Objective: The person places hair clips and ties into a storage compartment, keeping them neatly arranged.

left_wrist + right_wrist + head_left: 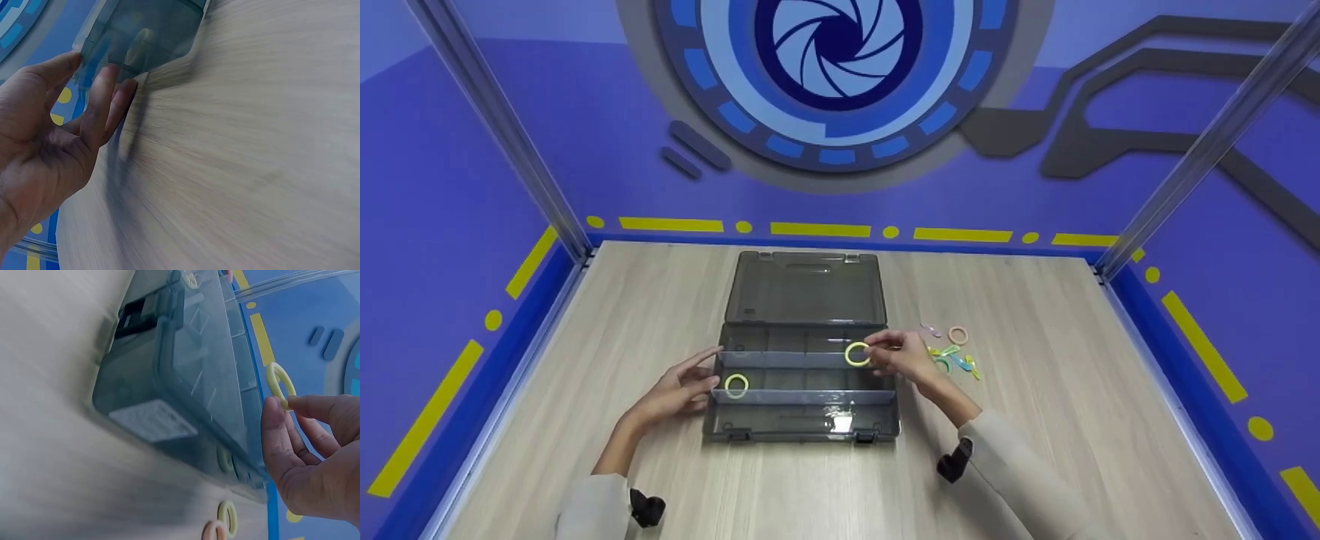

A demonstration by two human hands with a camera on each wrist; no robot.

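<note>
A smoky, see-through compartment box (pixel 802 437) lies with its lid (pixel 806 289) folded back, split by clear dividers into long rows. My right hand (pixel 907 358) pinches a pale yellow ring (pixel 847 354) between thumb and fingertips, over the box's right end. In the right wrist view that ring (pixel 270 377) stands on edge above the finger and thumb tips. A second yellow ring (pixel 727 385) is at the left end of the middle row. My left hand (pixel 671 394) touches the left wall of the box with loosely bent, spread fingers; the left wrist view shows its fingertips along the wall.
Right of the box lie a peach ring (pixel 949 336), a green ring (pixel 944 364) and several small coloured clips (pixel 962 363). Latches (pixel 865 437) sit along the front of the box. Blue panels (pixel 607 150) and metal posts (pixel 514 120) bound the wooden table (pixel 1080 420).
</note>
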